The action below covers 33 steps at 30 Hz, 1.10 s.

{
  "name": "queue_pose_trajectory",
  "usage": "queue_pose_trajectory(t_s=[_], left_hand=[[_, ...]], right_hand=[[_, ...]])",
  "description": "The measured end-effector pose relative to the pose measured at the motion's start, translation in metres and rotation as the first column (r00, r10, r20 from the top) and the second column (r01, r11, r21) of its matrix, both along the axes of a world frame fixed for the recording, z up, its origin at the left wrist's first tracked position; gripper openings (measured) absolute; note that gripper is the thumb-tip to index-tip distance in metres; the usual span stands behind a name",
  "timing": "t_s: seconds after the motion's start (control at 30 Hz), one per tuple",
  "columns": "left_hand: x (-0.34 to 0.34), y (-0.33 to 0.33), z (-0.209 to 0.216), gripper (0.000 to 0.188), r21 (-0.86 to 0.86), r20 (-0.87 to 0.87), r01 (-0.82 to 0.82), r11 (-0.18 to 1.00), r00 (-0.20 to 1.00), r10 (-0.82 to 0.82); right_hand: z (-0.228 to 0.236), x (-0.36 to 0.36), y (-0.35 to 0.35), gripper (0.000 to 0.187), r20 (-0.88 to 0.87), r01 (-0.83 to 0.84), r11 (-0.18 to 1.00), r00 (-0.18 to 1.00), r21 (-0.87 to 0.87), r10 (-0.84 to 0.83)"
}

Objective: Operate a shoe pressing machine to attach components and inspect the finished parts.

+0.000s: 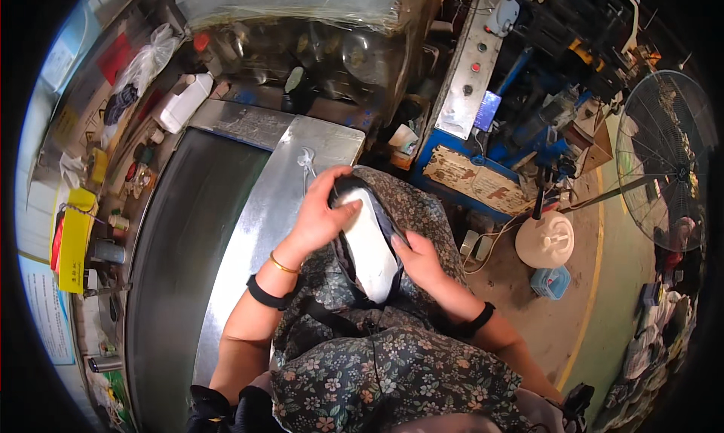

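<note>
Over my lap I hold a dark shoe upper point(383, 218) with a long white sole-shaped face point(371, 253) turned up. My left hand point(324, 213) grips its far end, the thumb lying on the white face and the fingers wrapped round the dark edge. On the right side, my right hand point(417, 258) pinches the dark rim, thumb on top. The fingers beneath are hidden. The near end of the upper rests against my floral apron point(377, 373). An adjustable wrench point(305, 160) lies on the metal table just beyond my left hand.
A dark conveyor belt point(181, 259) runs along the metal table point(249, 229) on my left. Beyond it, a shelf holds a yellow box point(78, 241) and a white container point(183, 102). A control-panel machine point(456, 101), a jug point(544, 239), a blue basket point(550, 282) and a fan point(671, 161) stand right.
</note>
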<state>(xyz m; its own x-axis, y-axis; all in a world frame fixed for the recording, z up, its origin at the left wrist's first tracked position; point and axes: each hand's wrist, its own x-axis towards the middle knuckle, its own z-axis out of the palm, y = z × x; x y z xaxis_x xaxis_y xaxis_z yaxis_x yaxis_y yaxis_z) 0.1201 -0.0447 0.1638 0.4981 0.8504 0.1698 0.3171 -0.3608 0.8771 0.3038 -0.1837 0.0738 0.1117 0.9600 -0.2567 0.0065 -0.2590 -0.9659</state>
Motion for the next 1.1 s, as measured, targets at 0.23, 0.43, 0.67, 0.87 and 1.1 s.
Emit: queue_pose_trajectory(t_s=[0.23, 0.43, 0.67, 0.87, 1.1], left_hand=[[-0.011, -0.005, -0.004, 0.059, -0.449, 0.139, 0.085, 0.889, 0.99, -0.025], [0.005, 0.007, -0.019, 0.057, -0.474, 0.183, 0.168, 0.864, 0.979, -0.09], [0.019, 0.017, -0.041, 0.056, -0.439, 0.212, 0.22, 0.871, 0.968, -0.137], [0.025, 0.024, -0.044, 0.059, -0.361, 0.043, 0.216, 0.907, 0.976, -0.215], [0.019, 0.01, -0.039, 0.057, -0.36, 0.088, 0.206, 0.91, 0.978, -0.187]], right_hand=[[0.018, 0.029, 0.018, 0.054, -0.606, -0.038, 0.94, 0.773, -0.34, -0.188], [-0.014, -0.009, 0.033, 0.069, -0.479, -0.053, 0.941, 0.869, -0.333, -0.121], [0.04, -0.005, 0.029, 0.059, 0.594, -0.118, 0.971, 0.774, -0.207, 0.221], [0.022, 0.013, 0.029, 0.059, 0.073, -0.11, 0.992, 0.992, 0.063, 0.106], [0.013, 0.021, -0.036, 0.064, 0.354, -0.263, 0.949, 0.883, -0.172, 0.309]])
